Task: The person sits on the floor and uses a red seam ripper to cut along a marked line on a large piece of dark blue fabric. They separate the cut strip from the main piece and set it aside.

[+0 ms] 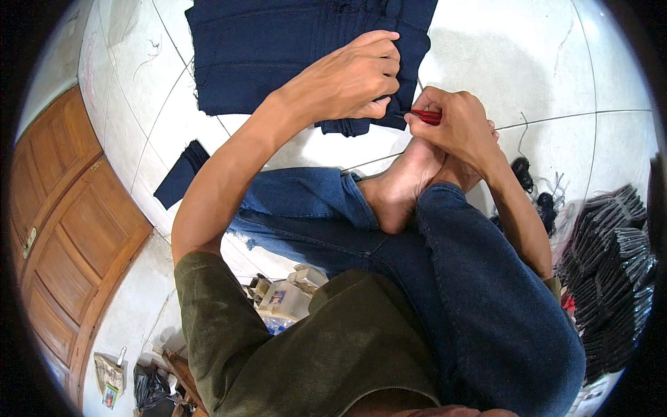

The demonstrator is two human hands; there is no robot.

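We see the navy fabric pieces lying on the tiled floor, with our left hand over their right part, its fingers curled, though we cannot tell whether they pinch any cloth. Just beside the fabric's lower right corner, our right hand grips a small red-handled tool between thumb and bent fingers, its dark tip pointing left toward the fabric. Below the fabric is our bare foot, and to the fabric's lower right lie black thread tangles.
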